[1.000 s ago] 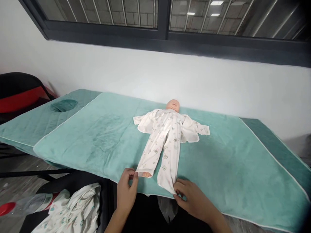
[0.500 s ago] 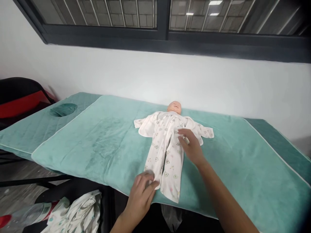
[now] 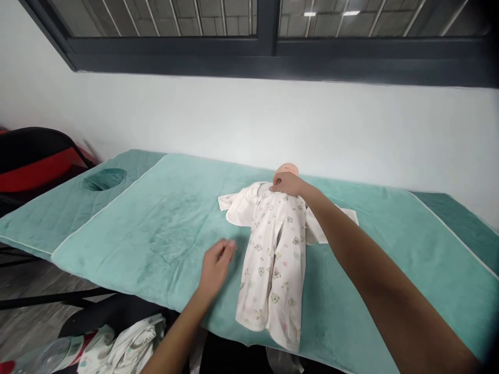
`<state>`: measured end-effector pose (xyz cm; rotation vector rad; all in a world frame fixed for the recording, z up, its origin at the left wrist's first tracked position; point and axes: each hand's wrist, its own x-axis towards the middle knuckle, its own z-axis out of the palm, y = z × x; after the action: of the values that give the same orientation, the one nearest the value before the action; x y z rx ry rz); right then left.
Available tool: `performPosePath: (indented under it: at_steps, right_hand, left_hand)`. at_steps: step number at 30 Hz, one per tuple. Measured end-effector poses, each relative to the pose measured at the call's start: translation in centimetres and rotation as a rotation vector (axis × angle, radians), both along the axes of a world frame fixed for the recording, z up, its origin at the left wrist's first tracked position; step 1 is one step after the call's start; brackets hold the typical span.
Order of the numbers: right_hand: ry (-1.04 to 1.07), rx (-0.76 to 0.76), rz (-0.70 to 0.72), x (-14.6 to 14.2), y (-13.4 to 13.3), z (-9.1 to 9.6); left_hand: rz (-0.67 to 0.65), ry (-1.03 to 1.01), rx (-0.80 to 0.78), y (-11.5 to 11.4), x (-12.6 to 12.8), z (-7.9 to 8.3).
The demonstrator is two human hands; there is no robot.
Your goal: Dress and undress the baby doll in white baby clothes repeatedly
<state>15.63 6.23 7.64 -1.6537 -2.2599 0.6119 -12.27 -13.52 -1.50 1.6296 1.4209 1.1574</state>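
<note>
A baby doll lies on its back, its head toward the wall and partly behind my right hand. White printed baby pants are spread over its front, legs pointing toward me. Beneath them a white baby jacket has its sleeves out to both sides. My right hand is at the waist end of the pants, just below the doll's head, with fingers pinched on the fabric. Beside the pants, to their left, my left hand is loosely closed with nothing visible in it.
The doll lies on a green padded bed against the white wall, below a dark window frame. A face hole is at its left end. Crumpled printed cloth and a plastic bottle lie lower left, near a chair.
My right hand has moved up from the pants' thigh area to the waist. My left hand has left the pant leg hem and moved up and left, its fingers now curled in.
</note>
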Motion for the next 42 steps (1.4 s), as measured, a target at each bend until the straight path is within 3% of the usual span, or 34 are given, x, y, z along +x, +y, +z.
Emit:
performPosePath:
  at_steps: [4,6,8,11,14,17,20,23,26,30,35,38,42]
  right_hand:
    - [-0.065,-0.002,-0.011,-0.7,1.2,-0.6]
    - [-0.092,0.038,-0.073,-1.0,1.7,-1.3]
    - [-0.104,0.063,-0.139,-1.4,2.0,-2.1]
    - [-0.058,0.124,-0.248,-2.1,1.6,-3.2]
    - [0.167,0.287,-0.332,-1.6,0.0,-4.2]
    - [0.458,0.413,-0.459,0.7,-2.1,-5.6]
    - [0.576,0.36,-0.522,4.0,-3.9,-6.5]
    - [0.566,0.177,-0.368,6.4,-4.9,-6.3]
    - [0.553,0.041,-0.246,7.6,-5.5,-5.6]
    - [0.563,0.038,-0.156,7.6,-5.3,-5.7]
    - [0.383,0.321,-0.351,6.0,-3.4,-7.2]
    - [0.312,0.336,-0.454,5.2,-2.5,-7.8]
    - [0.419,0.406,-0.486,4.7,-2.7,-8.2]
  left_hand:
    - [-0.016,-0.063,0.065,9.1,4.4,0.8]
    - [-0.059,-0.056,0.165,11.8,6.9,0.7]
    - [-0.154,-0.054,0.241,12.9,8.8,0.3]
    - [-0.247,-0.103,0.26,12.7,9.7,-0.7]
    - [-0.201,-0.155,0.224,12.2,8.8,-1.5]
    - [-0.181,-0.234,0.154,12.4,7.8,-1.6]
    - [-0.185,-0.374,0.078,13.0,7.4,-1.4]
    - [-0.166,-0.38,0.033,13.7,7.3,-1.2]
    - [-0.13,-0.21,-0.032,14.2,7.1,-1.2]
    - [-0.204,0.028,-0.085,14.3,6.9,-1.4]
    - [-0.157,0.138,-0.056,14.3,7.2,-1.7]
    - [-0.106,0.156,-0.019,14.2,7.5,-2.0]
    - [-0.087,0.124,0.007,14.1,7.5,-2.1]
